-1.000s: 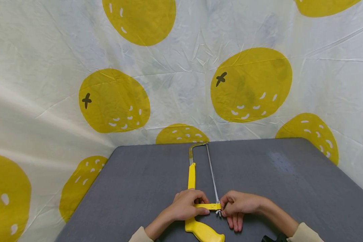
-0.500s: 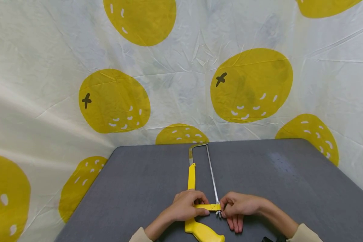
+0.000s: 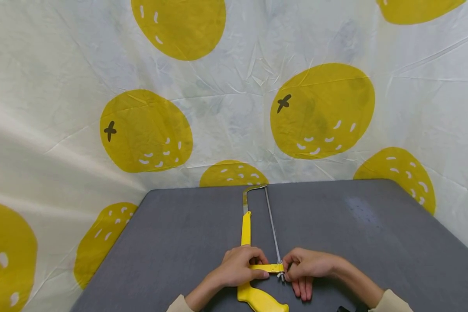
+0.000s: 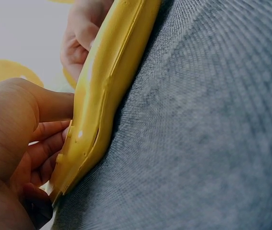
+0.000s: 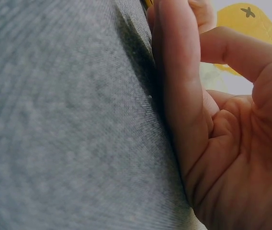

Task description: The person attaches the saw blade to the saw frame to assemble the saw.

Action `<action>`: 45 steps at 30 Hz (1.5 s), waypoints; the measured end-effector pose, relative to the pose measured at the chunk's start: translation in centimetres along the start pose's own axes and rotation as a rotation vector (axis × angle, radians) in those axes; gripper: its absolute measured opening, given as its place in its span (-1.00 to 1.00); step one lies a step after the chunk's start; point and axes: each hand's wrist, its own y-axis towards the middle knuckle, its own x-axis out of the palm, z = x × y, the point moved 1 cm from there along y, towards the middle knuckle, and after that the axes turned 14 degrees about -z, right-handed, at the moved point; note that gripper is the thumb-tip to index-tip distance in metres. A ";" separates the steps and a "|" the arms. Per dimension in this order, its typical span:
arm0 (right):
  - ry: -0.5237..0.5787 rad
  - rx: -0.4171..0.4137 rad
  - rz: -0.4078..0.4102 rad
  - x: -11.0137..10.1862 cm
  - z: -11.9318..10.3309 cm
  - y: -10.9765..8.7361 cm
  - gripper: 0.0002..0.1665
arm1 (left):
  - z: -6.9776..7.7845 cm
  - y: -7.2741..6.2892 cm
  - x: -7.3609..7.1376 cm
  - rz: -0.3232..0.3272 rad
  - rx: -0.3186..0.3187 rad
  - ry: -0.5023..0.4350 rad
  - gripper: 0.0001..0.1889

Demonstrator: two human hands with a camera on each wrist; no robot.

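Note:
A hacksaw with a yellow handle (image 3: 262,300) lies on the grey table, its metal front end pointing away from me. My left hand (image 3: 238,266) grips the yellow crosspiece (image 3: 271,268) between thumb and fingers. At the near end of the thin blade (image 3: 273,225), my right hand (image 3: 310,266) pinches the small silver wing nut (image 3: 281,276) with thumb and forefinger. Its other fingers extend down along the table. The left wrist view has the handle (image 4: 97,96) close up, partly covering the right hand behind it. In the right wrist view the nut is hidden behind fingers (image 5: 181,81).
The grey cloth-covered table (image 3: 195,225) has rounded far corners. A white curtain (image 3: 234,121) printed with large yellow fruit hangs behind it and along the sides. A small black object (image 3: 342,309) shows at the bottom edge, near the right sleeve (image 3: 390,302).
The head view shifts very slightly. Both hands keep their places on the hacksaw, with the right thumb and forefinger still at the wing nut.

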 end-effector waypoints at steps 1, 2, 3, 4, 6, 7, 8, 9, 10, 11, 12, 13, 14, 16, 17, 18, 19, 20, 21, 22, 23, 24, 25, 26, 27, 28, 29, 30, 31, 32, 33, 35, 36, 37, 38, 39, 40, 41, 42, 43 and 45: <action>0.002 0.001 0.000 0.0 0.0 0.0 -0.92 | 0.0 0.0 0.1 0.000 0.000 -0.001 -0.87; 0.003 0.001 0.000 0.1 0.1 0.0 -0.92 | 0.1 0.0 0.1 -0.001 -0.002 -0.004 -0.87; 0.005 0.002 -0.001 0.1 0.1 -0.1 -0.92 | 0.1 0.0 0.2 -0.002 -0.003 -0.008 -0.87; 0.007 0.002 -0.001 0.2 0.2 -0.1 -0.92 | 0.1 0.0 0.3 -0.004 -0.004 -0.011 -0.87; 0.012 0.002 0.001 0.2 0.3 -0.2 -0.92 | 0.1 0.0 0.4 -0.003 -0.004 -0.012 -0.86; 0.013 0.002 0.002 0.2 0.3 -0.3 -0.93 | 0.1 0.0 0.4 -0.003 -0.003 -0.011 -0.86; 0.013 0.001 0.003 0.2 0.3 -0.3 -0.93 | 0.1 0.1 0.4 -0.003 -0.001 -0.010 -0.86; 0.014 0.002 0.003 0.2 0.3 -0.2 -0.93 | 0.1 0.1 0.4 -0.003 0.001 -0.008 -0.86; 0.015 0.004 0.003 0.2 0.3 -0.2 -0.93 | 0.0 0.1 0.3 -0.002 0.004 -0.005 -0.86; 0.015 0.007 0.003 0.1 0.3 -0.1 -0.93 | 0.0 0.1 0.3 -0.001 0.006 -0.001 -0.86; 0.013 0.008 0.005 0.1 0.3 -0.1 -0.93 | -0.1 0.1 0.2 0.002 0.007 0.001 -0.86; 0.010 0.011 0.007 0.0 0.3 0.0 -0.93 | -0.1 0.1 0.2 0.004 0.007 0.002 -0.86; 0.008 0.012 0.008 0.0 0.3 0.0 -0.94 | -0.1 0.1 0.2 0.008 0.006 0.004 -0.86; 0.009 0.016 0.007 0.0 0.4 0.2 -0.94 | -0.2 -0.1 0.4 0.013 0.003 0.007 -0.86; 0.009 0.016 0.004 0.0 0.4 0.2 -0.93 | -0.2 -0.2 0.4 0.014 0.003 0.011 -0.86; 0.010 0.018 0.000 0.1 0.5 0.2 -0.93 | -0.2 -0.2 0.5 0.012 0.001 0.008 -0.86; 0.014 0.021 -0.006 0.1 0.5 0.3 -0.93 | -0.3 -0.3 0.5 0.008 -0.002 0.005 -0.86; 0.014 0.021 -0.010 0.1 0.5 0.3 -0.93 | -0.3 -0.3 0.5 0.004 -0.003 -0.002 -0.86; 0.015 0.022 -0.011 0.1 0.5 0.3 -0.93 | -0.3 -0.3 0.5 0.002 -0.002 -0.009 -0.86; 0.013 0.020 -0.010 0.1 0.5 0.3 -0.93 | -0.3 -0.3 0.5 0.001 -0.003 -0.018 -0.86; 0.011 0.018 -0.006 0.1 0.4 0.3 -0.93 | -0.2 -0.3 0.5 0.003 0.000 -0.022 -0.86; 0.011 0.017 -0.002 0.1 0.3 0.3 -0.93 | -0.3 -0.2 0.4 0.005 -0.002 -0.030 -0.86; 0.009 0.015 0.002 0.0 0.2 0.3 -0.94 | -0.3 -0.2 0.3 0.006 -0.001 -0.032 -0.86; 0.008 0.013 0.005 0.0 0.1 0.3 -0.94 | -0.2 -0.1 0.3 0.006 0.001 -0.033 -0.86; 0.010 0.015 0.006 0.0 0.0 0.3 -0.94 | -0.3 -0.1 0.2 0.004 0.001 -0.032 -0.86; 0.010 0.017 0.005 -0.1 0.0 0.3 -0.94 | -0.3 0.0 0.1 0.001 0.001 -0.031 -0.86; 0.009 0.019 0.004 -0.1 -0.1 0.3 -0.94 | -0.3 0.1 0.1 -0.003 0.001 -0.032 -0.86; 0.008 0.020 0.004 -0.2 -0.1 0.2 -0.95 | -0.3 0.1 0.0 -0.007 0.003 -0.030 -0.86; 0.008 0.017 0.004 -0.2 -0.2 0.2 -0.94 | -0.3 0.2 -0.1 -0.012 0.006 -0.031 -0.86; 0.007 0.014 0.006 -0.2 -0.1 0.2 -0.94 | -0.4 0.2 -0.2 -0.015 0.010 -0.032 -0.86; 0.005 0.009 0.008 -0.3 -0.1 0.2 -0.94 | -0.4 0.3 -0.2 -0.019 0.013 -0.032 -0.86; 0.005 0.001 0.009 -0.3 0.0 0.2 -0.93 | -0.5 0.3 -0.4 -0.028 0.025 -0.037 -0.86; 0.008 0.000 0.006 -0.3 0.0 0.3 -0.94 | -0.5 0.3 -0.4 -0.034 0.032 -0.039 -0.85; 0.011 -0.001 0.004 -0.3 0.0 0.3 -0.94 | -0.6 0.2 -0.4 -0.040 0.037 -0.043 -0.84; 0.010 -0.001 0.002 -0.3 0.1 0.4 -0.95 | -0.6 0.2 -0.5 -0.043 0.043 -0.046 -0.83; 0.009 0.001 0.001 -0.3 0.1 0.4 -0.95 | -0.7 0.1 -0.5 -0.046 0.047 -0.053 -0.83; 0.010 0.002 0.002 -0.3 0.1 0.4 -0.95 | -0.7 0.1 -0.5 -0.049 0.051 -0.059 -0.82; 0.010 0.004 0.004 -0.3 0.1 0.4 -0.95 | -0.8 0.0 -0.5 -0.049 0.054 -0.061 -0.81; 0.008 0.005 0.009 -0.3 0.1 0.4 -0.96 | -0.8 0.0 -0.5 -0.050 0.055 -0.062 -0.80; 0.003 0.005 0.016 -0.2 0.1 0.4 -0.95 | -0.7 0.0 -0.6 -0.049 0.055 -0.064 -0.80; -0.008 0.013 0.034 -0.2 0.0 0.4 -0.96 | -0.6 -0.1 -0.7 -0.052 0.060 -0.068 -0.81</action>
